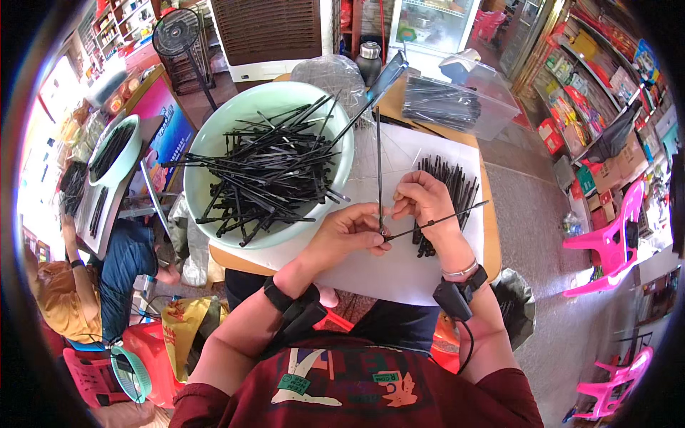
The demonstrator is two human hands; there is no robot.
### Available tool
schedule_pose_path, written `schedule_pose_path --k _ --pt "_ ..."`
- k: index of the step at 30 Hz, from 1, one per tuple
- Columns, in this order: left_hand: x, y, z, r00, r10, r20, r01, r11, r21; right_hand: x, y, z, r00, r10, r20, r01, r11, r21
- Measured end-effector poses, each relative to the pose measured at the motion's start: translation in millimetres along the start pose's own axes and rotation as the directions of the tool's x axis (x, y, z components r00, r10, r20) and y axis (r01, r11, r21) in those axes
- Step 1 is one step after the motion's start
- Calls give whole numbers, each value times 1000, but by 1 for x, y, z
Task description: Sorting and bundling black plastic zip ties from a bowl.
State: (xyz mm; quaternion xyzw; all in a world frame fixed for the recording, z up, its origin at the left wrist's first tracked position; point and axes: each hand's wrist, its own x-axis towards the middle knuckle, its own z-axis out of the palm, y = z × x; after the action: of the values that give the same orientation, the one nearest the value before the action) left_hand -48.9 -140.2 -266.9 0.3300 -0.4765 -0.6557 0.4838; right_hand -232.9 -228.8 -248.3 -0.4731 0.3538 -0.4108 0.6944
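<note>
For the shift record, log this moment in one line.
left hand: holding two strips | right hand: beside, contact unclear | basin: heaped with more | pile: right of basin

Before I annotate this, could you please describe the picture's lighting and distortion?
In the head view, patches at the far left are blown out to white; its fisheye blackens the corners and makes a pink chair at right lean; in that same view, piled black rods show small glints, and the hands look well lit, without obvious blur.
</note>
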Motion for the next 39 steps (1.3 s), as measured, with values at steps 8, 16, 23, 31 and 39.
schedule_pose_path --k 8,16,23,31,39 --pt "1 -5 -2 1000 16 12 -15 999 -32 3 3 -3 999 -27 24 26 998 53" --pt "0 -5 -2 1000 23 20 -23 1000 5 2 3 -4 1000 16 19 -17 999 45" --pt "0 -5 -2 1000 10 23 -9 1000 -12 3 4 -4 1000 12 17 -13 998 68" --pt "-1 1 2 999 -1 34 1 1000 -13 4 4 -6 1000 15 20 -15 999 40" --pt "-3 3 2 1000 -10 15 10 1000 -16 3 2 -5 999 -5 34 3 998 64"
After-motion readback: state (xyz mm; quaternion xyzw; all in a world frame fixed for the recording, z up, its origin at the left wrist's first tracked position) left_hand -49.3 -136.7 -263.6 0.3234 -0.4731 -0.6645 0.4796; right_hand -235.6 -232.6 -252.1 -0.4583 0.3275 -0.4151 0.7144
